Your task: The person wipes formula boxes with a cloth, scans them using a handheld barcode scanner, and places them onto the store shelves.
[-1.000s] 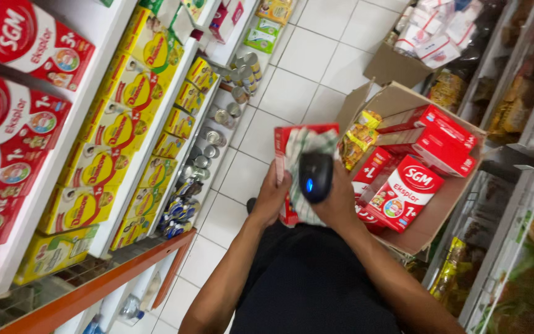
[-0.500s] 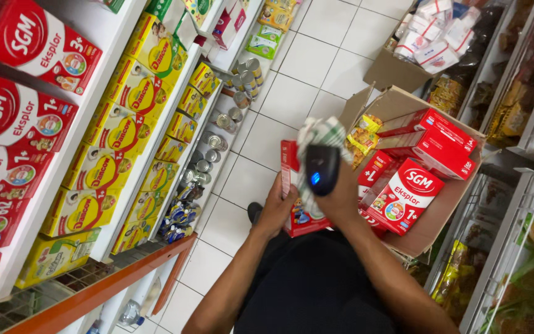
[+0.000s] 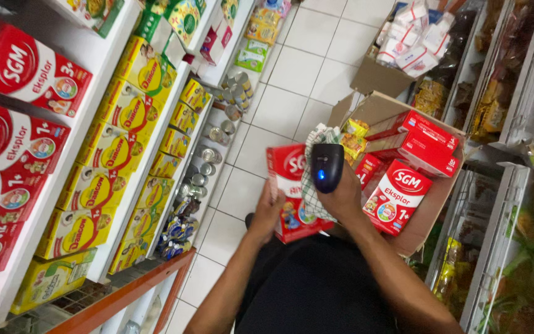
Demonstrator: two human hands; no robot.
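Observation:
My left hand (image 3: 266,213) grips the lower left edge of a red carton (image 3: 287,176), held upright in front of my body. My right hand (image 3: 344,198) holds a black handheld scanner (image 3: 327,166) with a small blue light, together with a checked cloth (image 3: 311,185) that drapes over the front of the carton. The scanner points at the carton's face.
An open cardboard box (image 3: 431,204) with red cartons and yellow packets sits right of my hands. Shelves (image 3: 156,145) on the left carry red and yellow cartons and small tins. A second cardboard box (image 3: 378,77) of white packets stands on the tiled floor (image 3: 304,62) beyond.
Both hands have lifted the red carton, cloth and scanner slightly higher and away from my body. The carton's red front now shows more fully.

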